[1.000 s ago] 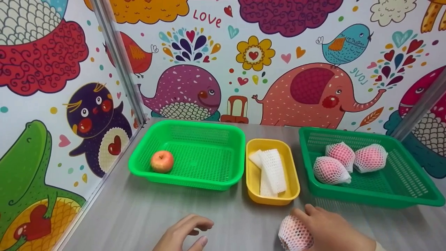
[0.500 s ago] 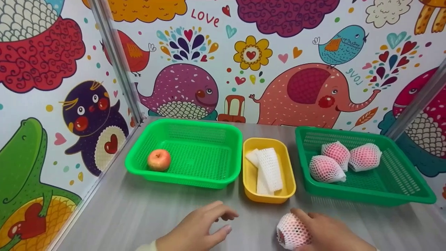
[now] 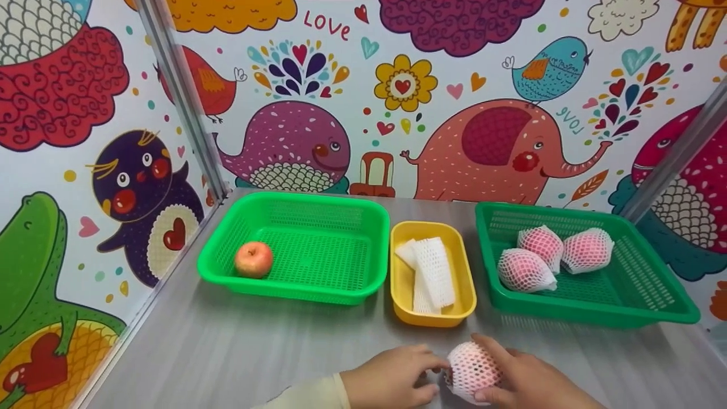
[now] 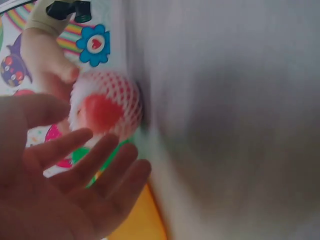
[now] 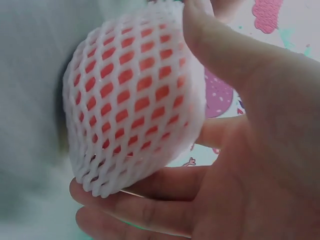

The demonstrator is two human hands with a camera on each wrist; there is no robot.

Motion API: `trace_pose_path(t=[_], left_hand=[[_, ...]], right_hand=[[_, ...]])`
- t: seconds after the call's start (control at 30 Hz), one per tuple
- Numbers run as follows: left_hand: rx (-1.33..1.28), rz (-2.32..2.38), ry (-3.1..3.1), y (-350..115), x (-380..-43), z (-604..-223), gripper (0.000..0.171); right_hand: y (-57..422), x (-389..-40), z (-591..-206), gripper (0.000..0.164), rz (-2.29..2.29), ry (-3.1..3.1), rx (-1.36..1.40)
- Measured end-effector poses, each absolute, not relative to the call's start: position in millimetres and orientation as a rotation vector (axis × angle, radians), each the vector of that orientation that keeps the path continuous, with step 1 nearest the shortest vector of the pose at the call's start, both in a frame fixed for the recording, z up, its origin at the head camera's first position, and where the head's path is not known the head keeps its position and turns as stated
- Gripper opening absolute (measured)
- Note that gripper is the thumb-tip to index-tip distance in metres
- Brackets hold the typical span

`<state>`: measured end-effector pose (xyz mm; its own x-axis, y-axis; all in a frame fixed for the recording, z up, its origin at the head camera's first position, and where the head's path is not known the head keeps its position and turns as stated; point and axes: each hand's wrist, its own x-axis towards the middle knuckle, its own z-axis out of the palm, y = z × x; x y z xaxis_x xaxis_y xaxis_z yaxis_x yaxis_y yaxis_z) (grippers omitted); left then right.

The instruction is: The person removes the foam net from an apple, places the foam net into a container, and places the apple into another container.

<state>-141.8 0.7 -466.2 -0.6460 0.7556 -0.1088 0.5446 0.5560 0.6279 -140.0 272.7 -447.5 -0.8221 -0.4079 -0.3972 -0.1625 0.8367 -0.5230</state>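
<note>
An apple in a white foam net (image 3: 474, 372) is at the front of the table, its bare red end showing through the net's opening in the left wrist view. My right hand (image 3: 531, 375) grips it from the right, thumb on one side and fingers on the other. From the left, my left hand (image 3: 392, 378) reaches up to it with parted, loosely bent fingers, fingertips right at the net's open end. Nothing is held in that left hand. In the right wrist view the foam net (image 5: 130, 95) covers most of the apple.
A bare apple (image 3: 254, 259) lies in the light green basket (image 3: 295, 292) at the left. The yellow tray (image 3: 434, 319) between the baskets holds flat white foam nets (image 3: 436, 272). Several netted fruits (image 3: 525, 270) sit in the dark green basket (image 3: 590, 315). Patterned walls stand behind and left.
My left hand has moved right, up to the netted apple. The right hand keeps its grip, and the apple has turned slightly. The view has shifted a little.
</note>
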Motion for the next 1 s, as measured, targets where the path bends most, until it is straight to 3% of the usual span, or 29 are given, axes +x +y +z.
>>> trace_pose_path(t=[0.3, 0.6, 0.87, 1.0], left_hand=[[0.881, 1.134, 2.439, 22.3, -143.9, -471.2, 0.020], [0.574, 1.454, 2.122, 31.5, -144.1, -478.2, 0.046], [0.708, 1.194, 2.331, 37.4, -147.3, -484.8, 0.072], [0.734, 1.098, 2.387, 41.6, -148.4, -486.7, 0.077]], right_hand=[[289.4, -133.3, -451.1, 0.089, -0.823, 2.429, -0.605], [293.7, -135.1, -459.5, 0.095, -0.928, 2.360, -0.530], [292.9, -135.1, -466.8, 0.090, -0.976, 2.365, -0.565], [293.3, -134.0, -469.4, 0.090, -1.000, 2.367, -0.602]])
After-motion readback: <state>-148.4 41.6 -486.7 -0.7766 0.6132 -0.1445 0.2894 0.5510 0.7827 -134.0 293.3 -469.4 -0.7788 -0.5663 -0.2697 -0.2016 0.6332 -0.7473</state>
